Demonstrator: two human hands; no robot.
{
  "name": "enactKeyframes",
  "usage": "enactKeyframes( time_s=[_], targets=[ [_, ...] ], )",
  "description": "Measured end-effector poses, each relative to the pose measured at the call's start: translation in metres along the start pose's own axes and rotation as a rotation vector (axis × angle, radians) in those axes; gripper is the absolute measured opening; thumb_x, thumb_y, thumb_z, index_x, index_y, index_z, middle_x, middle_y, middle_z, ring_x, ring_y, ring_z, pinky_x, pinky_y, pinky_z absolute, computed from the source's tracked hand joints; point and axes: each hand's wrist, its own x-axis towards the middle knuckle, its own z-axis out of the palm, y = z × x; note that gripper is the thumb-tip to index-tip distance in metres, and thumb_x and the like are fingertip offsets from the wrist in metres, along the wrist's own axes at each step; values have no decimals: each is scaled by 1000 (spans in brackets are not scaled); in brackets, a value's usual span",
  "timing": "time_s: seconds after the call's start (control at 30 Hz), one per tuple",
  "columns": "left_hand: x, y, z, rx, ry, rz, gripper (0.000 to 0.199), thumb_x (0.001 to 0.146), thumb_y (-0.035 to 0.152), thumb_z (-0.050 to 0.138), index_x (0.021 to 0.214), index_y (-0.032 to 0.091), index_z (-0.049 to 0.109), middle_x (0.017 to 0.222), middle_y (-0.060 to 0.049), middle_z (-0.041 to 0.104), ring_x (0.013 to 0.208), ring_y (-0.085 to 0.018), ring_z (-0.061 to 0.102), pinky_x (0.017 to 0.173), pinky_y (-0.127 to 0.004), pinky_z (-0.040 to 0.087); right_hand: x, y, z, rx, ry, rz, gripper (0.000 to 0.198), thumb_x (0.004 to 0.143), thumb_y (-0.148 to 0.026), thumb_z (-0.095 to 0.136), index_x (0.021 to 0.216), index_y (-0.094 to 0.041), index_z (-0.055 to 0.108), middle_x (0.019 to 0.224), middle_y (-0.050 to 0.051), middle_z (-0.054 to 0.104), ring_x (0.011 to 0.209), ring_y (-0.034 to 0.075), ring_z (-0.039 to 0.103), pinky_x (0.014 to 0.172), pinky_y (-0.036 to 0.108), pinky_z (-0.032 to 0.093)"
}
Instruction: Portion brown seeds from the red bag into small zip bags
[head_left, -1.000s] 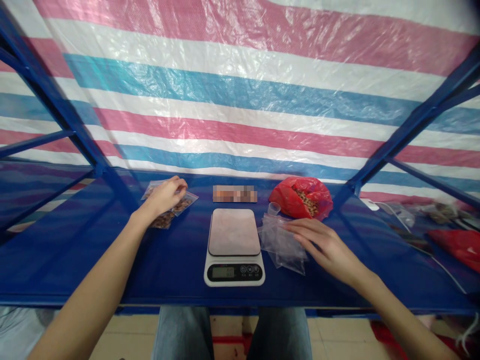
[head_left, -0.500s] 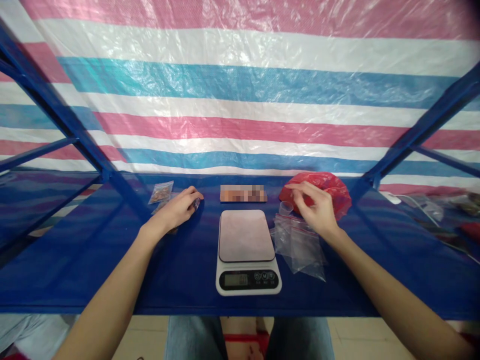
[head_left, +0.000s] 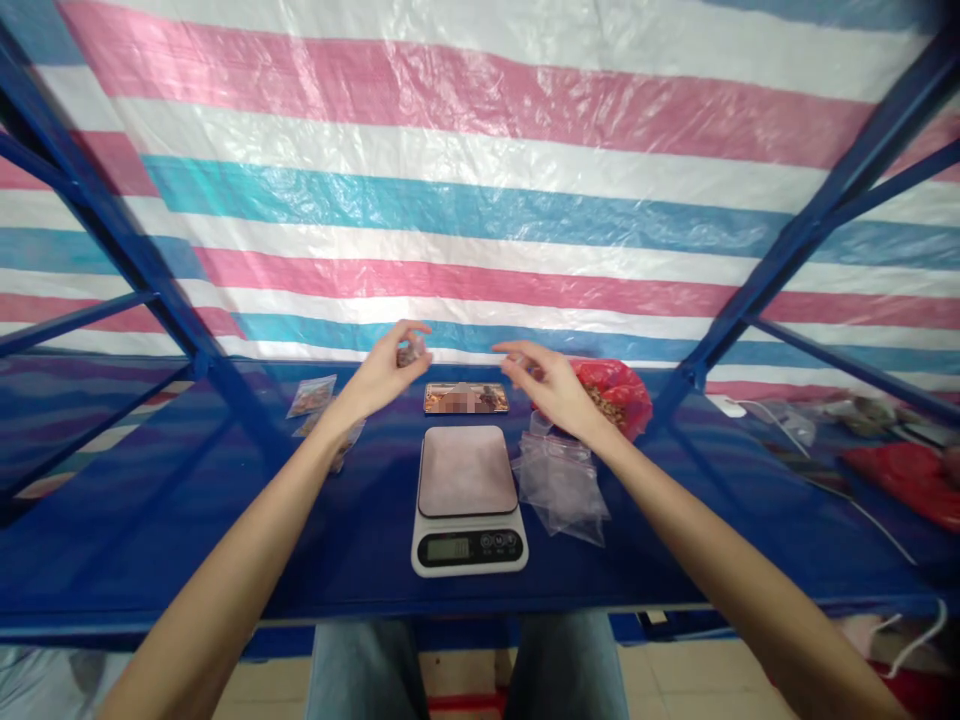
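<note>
My left hand [head_left: 386, 372] is raised beyond the scale, left of the phone. Its curled fingers and thumb hold a small clear plastic bag [head_left: 411, 352] with something brownish in it, mostly hidden. Facing it, my right hand [head_left: 551, 378] hovers in front of a red plastic bag [head_left: 634, 385], fingers parted and nothing visible in them. Brown bits [head_left: 604, 402] lie in the red bag. Between my arms stands a white kitchen scale [head_left: 469, 475], its plate bare. Several flat zip bags [head_left: 562, 485] lie right of the scale, beside a small clear cup [head_left: 540, 425] partly hidden by my right hand.
Behind the scale a phone [head_left: 466, 398] shows a picture. Filled zip bags [head_left: 311, 396] lie at the left. Blue metal posts [head_left: 127, 235] frame the blue tabletop [head_left: 187, 510], with a striped sheet [head_left: 465, 230] behind. A white cable [head_left: 847, 490] and another red bag [head_left: 904, 475] are at right.
My left hand has lifted off the table near the filled bags and moved right. My right hand has moved left from over the red bag, uncovering its brown contents. The view has shifted slightly.
</note>
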Motion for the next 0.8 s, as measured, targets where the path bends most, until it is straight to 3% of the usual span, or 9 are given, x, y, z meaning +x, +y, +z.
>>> enactKeyframes(
  time_s=[0.1,0.13,0.23,0.3,0.4,0.57,0.7,0.8],
  targets=[
    [28,34,18,6,-379,76,58,74,15,69,129,22,49,98,-1,60,67,-9,52,59,-23,43,39,-18,12,-1,-112,-134,24,98,-39,66,110,-21,76,104,7,75,85,19,65,73,30,47],
    [36,42,23,6,-402,78,56,72,12,67,124,21,49,98,-2,60,68,-10,53,59,-23,43,51,-18,14,-1,-119,-161,20,96,-37,67,97,-20,76,96,6,75,81,18,64,73,31,45],
    [53,55,28,-76,-391,1,57,74,11,64,124,24,42,97,-1,62,67,-11,57,54,-23,41,74,-12,7,7,-119,-155,29,93,-38,68,72,-18,67,73,2,65,70,16,55,69,31,39],
    [60,55,25,-156,-385,-20,50,81,17,65,124,24,41,91,0,64,64,-12,60,53,-23,42,80,-8,-3,4,-113,-127,38,91,-45,71,66,-18,62,66,-1,57,67,14,49,66,31,35],
    [66,49,17,-243,-352,16,31,89,32,70,110,20,52,85,-3,69,67,-13,65,58,-25,49,82,-6,-18,45,-166,-79,44,92,-54,67,67,-18,61,65,-2,51,65,13,43,64,31,31],
    [74,37,6,-276,-276,-16,34,83,43,81,89,13,66,75,-6,71,62,-12,64,56,-24,48,84,-3,-21,285,-249,8,34,91,-47,69,74,-18,65,65,-2,53,63,12,46,60,29,34],
    [75,27,2,-313,-416,-73,35,81,36,84,104,16,67,89,-6,75,74,-15,70,63,-24,52,86,7,-13,341,-333,136,30,81,-44,81,78,-17,70,68,0,61,62,12,51,57,28,36],
    [74,19,1,-289,-497,-103,41,79,31,84,112,19,63,87,-3,74,76,-16,71,66,-26,54,84,16,-11,299,-408,199,31,73,-43,88,81,-16,75,70,2,66,62,12,53,56,27,38]
  ],
)
